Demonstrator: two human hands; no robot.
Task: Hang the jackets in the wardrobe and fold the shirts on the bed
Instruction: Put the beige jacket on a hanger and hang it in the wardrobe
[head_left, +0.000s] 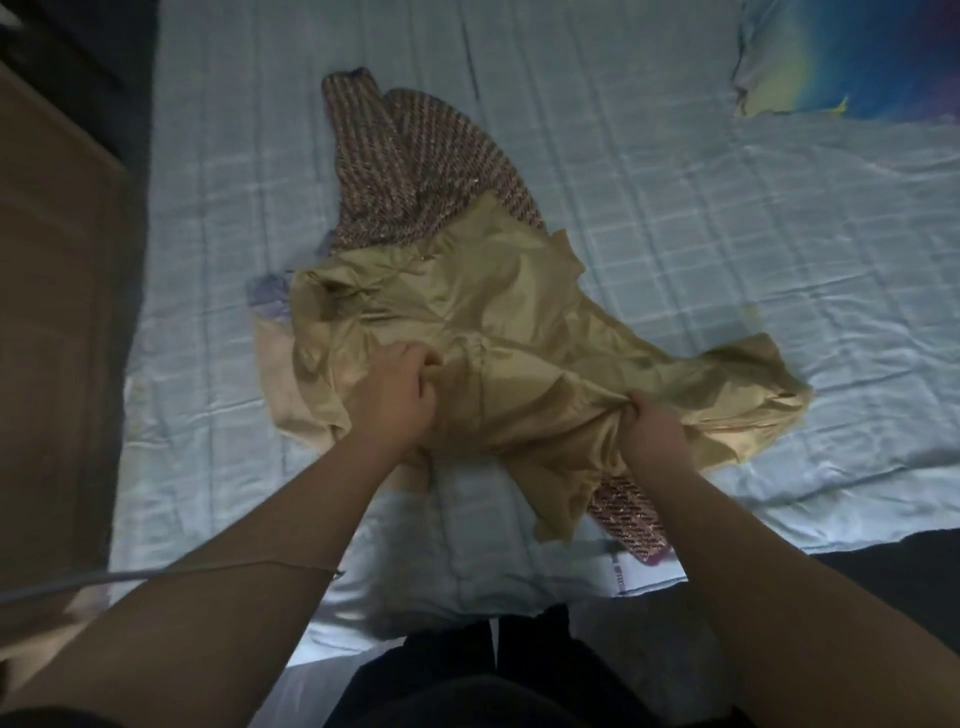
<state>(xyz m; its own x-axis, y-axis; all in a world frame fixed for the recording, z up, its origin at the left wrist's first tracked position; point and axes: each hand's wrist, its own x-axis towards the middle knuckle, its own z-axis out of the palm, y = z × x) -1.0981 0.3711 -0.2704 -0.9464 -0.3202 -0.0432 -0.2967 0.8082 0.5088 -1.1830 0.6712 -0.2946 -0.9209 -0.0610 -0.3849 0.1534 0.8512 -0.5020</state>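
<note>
Both hands, left (397, 395) and right (652, 431), fingers bunching the jacket (498, 332) lining (seemingly inside-out), next lift it for hanging.

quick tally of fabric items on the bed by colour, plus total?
Gold, tweed-backed jacket, gripped by left hand and right hand: 1
Beige garment under it: 1
Lavender cloth, only an edge showing: 1
Blue-yellow pillow: 1
Pale blue sheet: 1
Total: 5
</note>
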